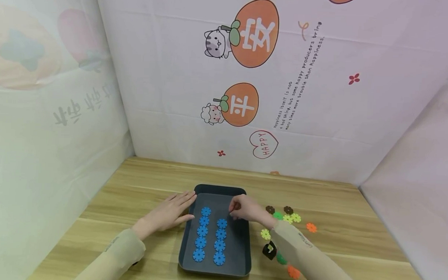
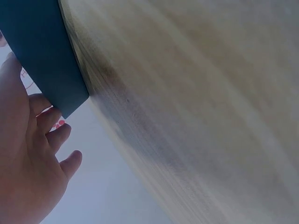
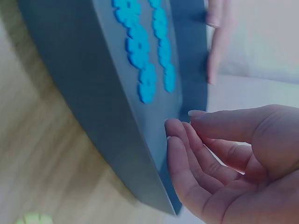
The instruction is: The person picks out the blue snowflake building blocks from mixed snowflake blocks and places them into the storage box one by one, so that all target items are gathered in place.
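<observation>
In the head view, a dark grey tray (image 1: 236, 247) lies on the wooden table with two columns of blue notched discs (image 1: 200, 242) in it. The left column is longer than the right (image 1: 220, 245). My left hand (image 1: 169, 212) rests against the tray's left rim, fingers stretched out; the left wrist view shows its fingers (image 2: 58, 137) by the tray's side wall (image 2: 39, 51). Over the upper right of the tray is my right hand (image 1: 244, 208), fingers curled and thumb close to the fingertips. In the right wrist view no disc shows between these fingers (image 3: 180, 156); their inner side is partly hidden.
Right of the tray lie loose notched discs: brown (image 1: 288, 210), yellow (image 1: 265, 234), green (image 1: 281, 258) and orange (image 1: 311, 227). A small black object (image 1: 269, 250) sits among them, partly by the right sleeve (image 1: 298, 245). Printed white cloth walls (image 1: 181, 93) enclose the table.
</observation>
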Motion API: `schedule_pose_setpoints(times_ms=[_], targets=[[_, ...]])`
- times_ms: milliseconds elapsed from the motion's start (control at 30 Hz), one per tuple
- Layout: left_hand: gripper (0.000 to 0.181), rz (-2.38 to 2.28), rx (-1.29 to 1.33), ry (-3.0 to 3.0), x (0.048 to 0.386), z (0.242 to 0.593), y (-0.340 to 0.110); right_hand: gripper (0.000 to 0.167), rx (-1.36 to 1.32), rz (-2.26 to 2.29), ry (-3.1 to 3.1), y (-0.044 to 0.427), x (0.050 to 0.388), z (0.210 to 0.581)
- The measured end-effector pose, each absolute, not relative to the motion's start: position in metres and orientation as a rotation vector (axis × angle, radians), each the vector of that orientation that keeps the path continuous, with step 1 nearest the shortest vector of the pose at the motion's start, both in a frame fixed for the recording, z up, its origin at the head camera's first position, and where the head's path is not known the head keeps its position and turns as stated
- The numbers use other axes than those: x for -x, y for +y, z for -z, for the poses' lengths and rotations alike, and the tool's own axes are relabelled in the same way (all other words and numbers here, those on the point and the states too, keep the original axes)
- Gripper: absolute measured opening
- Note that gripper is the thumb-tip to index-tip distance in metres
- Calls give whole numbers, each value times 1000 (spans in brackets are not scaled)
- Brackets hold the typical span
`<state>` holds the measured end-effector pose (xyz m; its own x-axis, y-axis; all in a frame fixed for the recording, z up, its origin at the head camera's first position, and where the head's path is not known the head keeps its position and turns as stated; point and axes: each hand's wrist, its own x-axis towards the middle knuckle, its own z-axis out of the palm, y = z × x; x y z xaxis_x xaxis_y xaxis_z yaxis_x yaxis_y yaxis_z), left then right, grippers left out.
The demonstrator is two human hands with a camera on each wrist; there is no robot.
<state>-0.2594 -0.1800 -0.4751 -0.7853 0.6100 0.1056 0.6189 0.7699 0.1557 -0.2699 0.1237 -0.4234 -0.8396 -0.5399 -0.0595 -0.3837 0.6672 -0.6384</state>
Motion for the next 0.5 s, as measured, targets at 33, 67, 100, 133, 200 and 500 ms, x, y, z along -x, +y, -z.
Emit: schedule_pose_setpoints(times_ms=[33, 67, 100, 133, 200, 500], targets=[[70, 283, 1010, -2910, 259, 475, -180, 4, 748, 939, 2639, 129, 269, 420], [70, 282, 1009, -2910, 260, 476, -180, 5, 754, 951, 2638, 135, 269, 418], [70, 285, 1010, -2911, 260, 476, -180, 5, 754, 963, 2640, 141, 268, 416], [70, 288, 1009, -2911, 260, 476, -180, 4, 755, 973, 2644, 147, 267, 414], [70, 293, 1010, -2910, 259, 476, -180, 4, 747, 987, 2656, 160, 265, 411], [70, 292, 1001, -2918, 259, 477, -181, 4, 659, 894, 2757, 209, 257, 419]])
